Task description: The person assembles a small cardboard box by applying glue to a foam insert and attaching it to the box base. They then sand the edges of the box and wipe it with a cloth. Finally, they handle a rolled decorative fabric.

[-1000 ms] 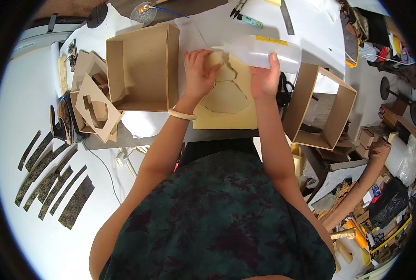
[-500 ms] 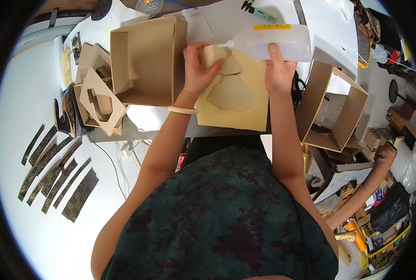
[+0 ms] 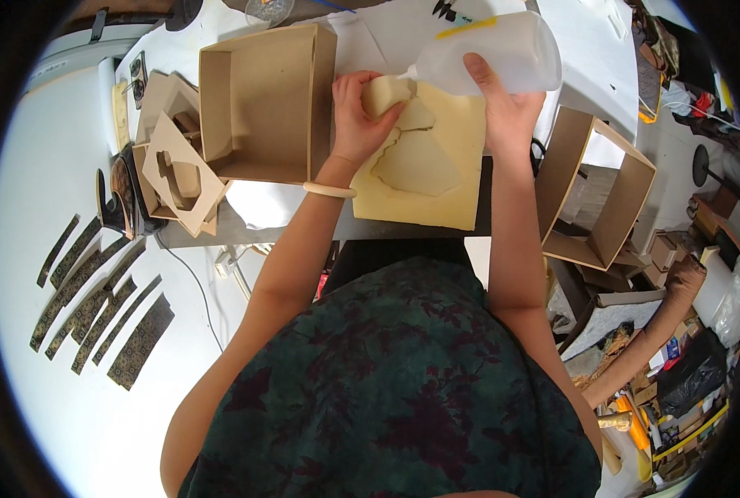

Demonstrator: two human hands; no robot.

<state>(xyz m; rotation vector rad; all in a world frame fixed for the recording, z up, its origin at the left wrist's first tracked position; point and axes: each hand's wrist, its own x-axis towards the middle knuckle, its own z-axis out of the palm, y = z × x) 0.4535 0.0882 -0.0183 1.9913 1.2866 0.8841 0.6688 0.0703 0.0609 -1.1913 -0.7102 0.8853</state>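
Foam slab [image 3: 416, 212], pale yellow with jagged cuts, lies by the near edge of the surface [image 3: 258, 236]. Just left of the slab, the left wrist wears a pale bangle [image 3: 329, 190]. To the slab's right stands an open cardboard frame [image 3: 565, 178]; to its left, a cardboard box [image 3: 266, 108], with cut board [image 3: 208, 199] farther left. Above the slab's far left part, the left hand [image 3: 360, 116] grips a foam piece [image 3: 381, 98] between thumb and fingers. By the slab's far right corner, the right hand [image 3: 511, 108] holds a translucent squeeze bottle [image 3: 503, 58], tilted, nozzle at the piece's upper edge; contact is unclear. Beyond the slab lie dark-tipped pens [image 3: 443, 9].
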